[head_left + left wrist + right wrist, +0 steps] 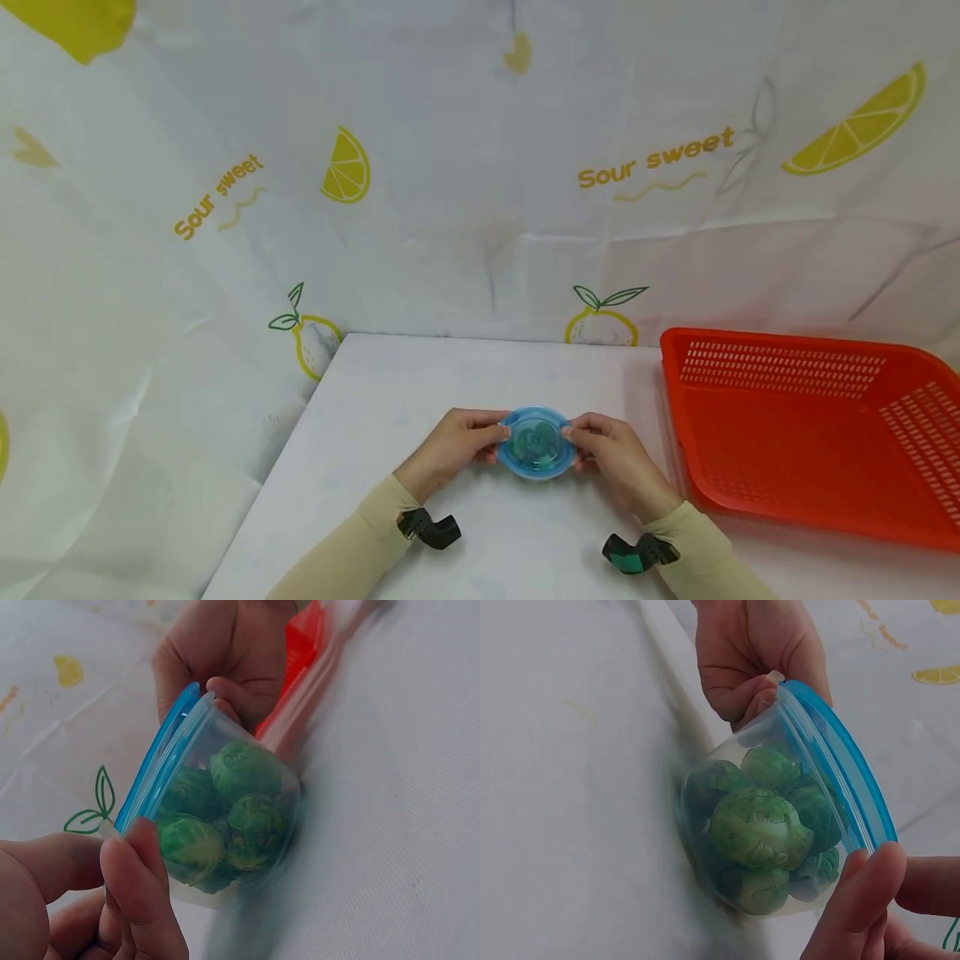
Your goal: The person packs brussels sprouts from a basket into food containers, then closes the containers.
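Observation:
A small clear plastic container (277,776) with a blue lid (535,412) holds several Brussels sprouts (757,829). My left hand (459,442) pinches the rim on the left side, thumb on top of the lid and fingers below it. On the opposite side my right hand (617,454) pinches the rim in the same way. The lid lies over the container's mouth; in the left wrist view a narrow gap shows between lid and rim near the right hand. The container's base is close to the white table.
A red plastic basket (787,450) with slotted walls stands on the right of the white table (390,375). Behind and to the left hangs a white cloth (450,167) printed with lemons. Each wrist wears a black camera band (429,528).

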Demonstrator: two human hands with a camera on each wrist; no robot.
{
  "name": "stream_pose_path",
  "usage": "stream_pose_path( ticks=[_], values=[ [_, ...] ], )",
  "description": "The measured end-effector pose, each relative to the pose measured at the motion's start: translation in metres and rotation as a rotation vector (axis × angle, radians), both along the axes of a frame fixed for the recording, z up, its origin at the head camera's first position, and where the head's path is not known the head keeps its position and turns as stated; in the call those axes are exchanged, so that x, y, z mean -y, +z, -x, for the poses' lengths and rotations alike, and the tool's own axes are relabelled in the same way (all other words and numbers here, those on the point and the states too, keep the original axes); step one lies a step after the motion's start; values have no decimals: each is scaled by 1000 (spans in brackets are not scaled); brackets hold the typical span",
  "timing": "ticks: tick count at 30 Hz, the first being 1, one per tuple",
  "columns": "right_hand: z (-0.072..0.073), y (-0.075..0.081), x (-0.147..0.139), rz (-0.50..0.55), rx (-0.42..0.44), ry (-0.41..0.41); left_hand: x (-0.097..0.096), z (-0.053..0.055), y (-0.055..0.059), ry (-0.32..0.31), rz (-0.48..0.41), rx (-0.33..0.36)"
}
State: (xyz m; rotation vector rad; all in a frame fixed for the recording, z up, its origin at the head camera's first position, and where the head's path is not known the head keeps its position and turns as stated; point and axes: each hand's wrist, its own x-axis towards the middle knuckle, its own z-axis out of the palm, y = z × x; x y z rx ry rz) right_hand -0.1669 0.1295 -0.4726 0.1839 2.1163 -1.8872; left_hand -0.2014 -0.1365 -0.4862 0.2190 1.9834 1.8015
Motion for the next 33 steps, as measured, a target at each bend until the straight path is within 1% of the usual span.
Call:
stream_pose_path(
  ticks=[3,8,12,16,20,24,27,30,33],
  values=[
    [1,-2,0,15,11,-7,0,1,-2,-2,-9,19],
    [2,-2,3,16,5,-11,3,3,-6,4,-20,62],
    [2,-2,4,1,8,-22,3,4,-5,4,-27,56],
    [1,-1,3,-17,18,-31,2,3,-3,-11,-33,49],
    [-1,0,2,-29,18,-5,4,4,-5,-33,-59,87],
    [-3,3,-1,-35,20,44,7,5,-6,-56,-98,123],
    [-3,6,-4,-42,29,89,10,6,-6,-91,-106,123],
    [-4,8,-7,-41,29,134,12,7,-5,-139,-110,120],
    [-5,9,-9,-33,29,160,14,8,-4,-178,-108,124]
  ],
)
